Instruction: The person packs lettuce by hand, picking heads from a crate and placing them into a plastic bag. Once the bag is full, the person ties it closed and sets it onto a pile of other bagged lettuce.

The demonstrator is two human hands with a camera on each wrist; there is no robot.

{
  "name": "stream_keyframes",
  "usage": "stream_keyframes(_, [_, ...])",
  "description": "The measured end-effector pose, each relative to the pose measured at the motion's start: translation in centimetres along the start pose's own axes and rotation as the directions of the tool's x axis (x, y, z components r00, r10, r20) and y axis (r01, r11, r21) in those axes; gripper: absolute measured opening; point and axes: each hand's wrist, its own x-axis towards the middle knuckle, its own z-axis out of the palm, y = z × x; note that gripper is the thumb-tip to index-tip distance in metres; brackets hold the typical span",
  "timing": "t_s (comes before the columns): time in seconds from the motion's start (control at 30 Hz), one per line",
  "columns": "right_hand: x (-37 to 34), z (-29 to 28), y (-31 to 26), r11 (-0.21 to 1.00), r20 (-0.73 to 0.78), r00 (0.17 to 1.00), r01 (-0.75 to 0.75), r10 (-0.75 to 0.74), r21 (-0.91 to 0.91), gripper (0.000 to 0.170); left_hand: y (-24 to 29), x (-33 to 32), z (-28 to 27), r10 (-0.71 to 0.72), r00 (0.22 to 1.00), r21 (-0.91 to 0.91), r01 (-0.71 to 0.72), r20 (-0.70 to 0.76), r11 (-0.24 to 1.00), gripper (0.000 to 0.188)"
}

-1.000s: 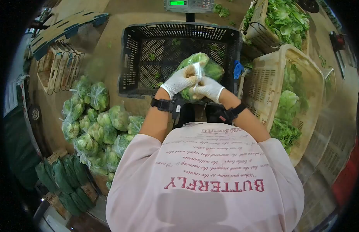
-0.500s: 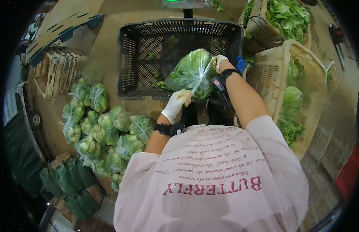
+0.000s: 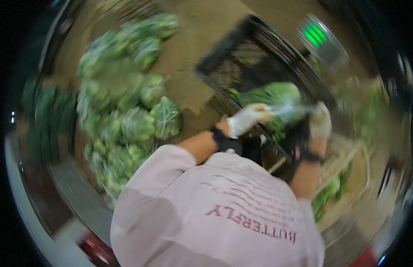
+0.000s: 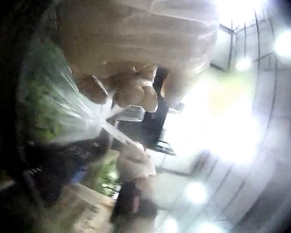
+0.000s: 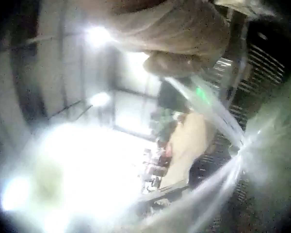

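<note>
Right hand [image 3: 321, 121] moved to four o'clock of the bag [image 3: 280, 95], left hand [image 3: 250, 119] at eight; fingers [image 4: 148, 98] pinch its ends [image 4: 118, 135], likely for knotting.

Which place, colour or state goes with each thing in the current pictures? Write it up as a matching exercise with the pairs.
1. bagged greens being tied
2. black crate
3. digital display
4. pile of bagged greens

A. glowing green
B. on the person's left, outside the crate
C. slotted walls
D. plastic gripped by the left hand and right hand

Pairs: 1-D, 2-C, 3-A, 4-B
</note>
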Motion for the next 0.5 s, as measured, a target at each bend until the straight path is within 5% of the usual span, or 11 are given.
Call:
stream_keyframes(0.03, [-4.3, 7.1, -0.2, 0.91, -0.29, 0.931, 0.093, -0.224, -0.403, 0.011, 1.2, 0.0, 1.3, 0.017, 1.0, -0.015, -0.017, 0.008, 1.0, 0.016])
stream_keyframes(0.1, [-10.6, 12.0, 0.3, 0.593, 0.042, 0.916, 0.293, -0.399, -0.75, 0.011, 4.2, -1.6, 3.9, 0.29, 0.943, -0.133, -0.271, 0.161, 0.953, 0.027])
stream_keyframes(0.13, [-14.7, 17.3, 0.6, 0.613, 0.074, 0.91, 0.333, -0.408, -0.716, 0.012, 5.4, -3.0, 5.1, 0.442, 0.87, -0.04, -0.445, 0.217, 0.895, 0.03])
stream_keyframes(0.17, [-17.7, 18.1, 0.1, 0.321, 0.318, 0.87, 0.445, -0.378, -0.836, 0.013, 6.3, -4.5, 6.3, 0.557, 0.777, 0.049, -0.594, 0.293, 0.803, 0.033])
stream_keyframes(0.23, [-22.3, 22.9, 1.1, 0.253, 0.589, 0.669, 0.73, -0.454, -0.635, 0.026, 7.6, -7.2, 7.2, 0.655, 0.478, 0.272, -0.877, 0.586, 0.397, 0.037])
stream_keyframes(0.3, [-24.9, 24.1, 0.2, 0.277, 0.749, 0.587, 0.808, -0.308, -0.519, 0.021, 8.7, -11.7, 7.8, 0.57, 0.578, 0.444, -0.815, 0.584, 0.372, 0.017])
stream_keyframes(0.33, [-24.9, 24.3, -0.7, 0.167, 0.856, 0.447, 0.894, -0.26, -0.416, 0.018, 9.0, -13.8, 7.7, 0.789, 0.381, 0.412, -0.893, 0.482, 0.179, 0.012])
stream_keyframes(0.37, [-25.1, 25.1, -1.4, 0.071, 0.936, 0.294, 0.956, -0.195, -0.286, 0.017, 8.3, -15.0, 6.7, 0.809, 0.372, 0.45, -0.88, 0.455, 0.152, 0.012])
stream_keyframes(0.4, [-25.2, 26.5, -0.5, -0.082, 0.929, 0.181, 0.973, -0.323, -0.218, 0.019, 7.1, -16.2, 4.9, 0.723, 0.604, 0.403, -0.786, 0.335, 0.469, 0.015])
stream_keyframes(0.43, [-23.8, 26.6, -2.3, -0.003, 0.987, 0.131, 0.991, -0.09, -0.132, 0.026, 6.1, -17.3, 3.3, 0.562, 0.794, 0.297, -0.608, 0.234, 0.736, 0.017])
stream_keyframes(0.5, [-25.4, 27.3, 0.3, 0.219, 0.906, 0.284, 0.95, -0.313, -0.222, 0.038, 5.4, -22.0, 1.4, 0.633, 0.774, 0.408, -0.578, 0.001, 0.707, 0.022])
